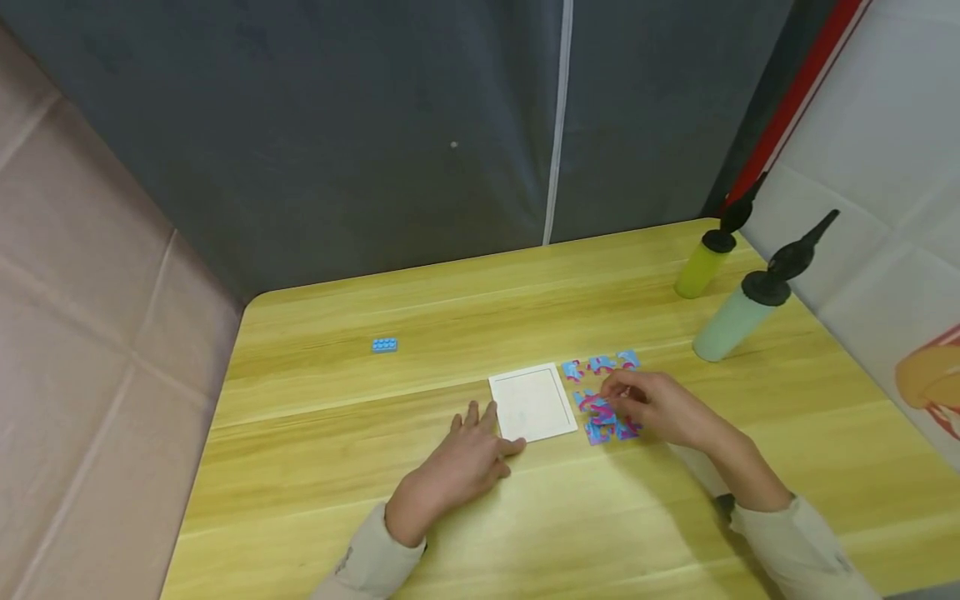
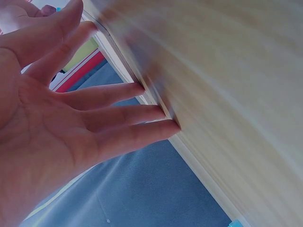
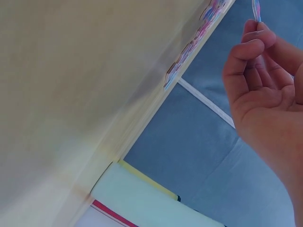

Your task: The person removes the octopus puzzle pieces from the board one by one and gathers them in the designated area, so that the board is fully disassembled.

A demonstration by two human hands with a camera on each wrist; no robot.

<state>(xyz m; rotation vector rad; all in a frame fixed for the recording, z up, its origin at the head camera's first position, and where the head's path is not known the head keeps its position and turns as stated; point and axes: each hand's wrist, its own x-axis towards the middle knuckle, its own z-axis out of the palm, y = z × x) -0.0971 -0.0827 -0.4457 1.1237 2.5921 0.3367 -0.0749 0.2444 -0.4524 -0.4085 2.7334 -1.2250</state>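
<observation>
left hand [image 1: 459, 467]: laid flat with straight fingers at the white tray [image 1: 533, 403] corner | right hand [image 1: 660, 406]: one puzzle piece [image 3: 256, 9] is pinched, lifted above the puzzle pieces [image 1: 603, 400] lying right of the tray | table [image 1: 450, 317]: blue brick [image 1: 385, 344] seen far left

The left hand [image 1: 468, 458] lies flat with fingers spread, while the right hand [image 1: 660, 406] pinches with curled fingertips.
</observation>
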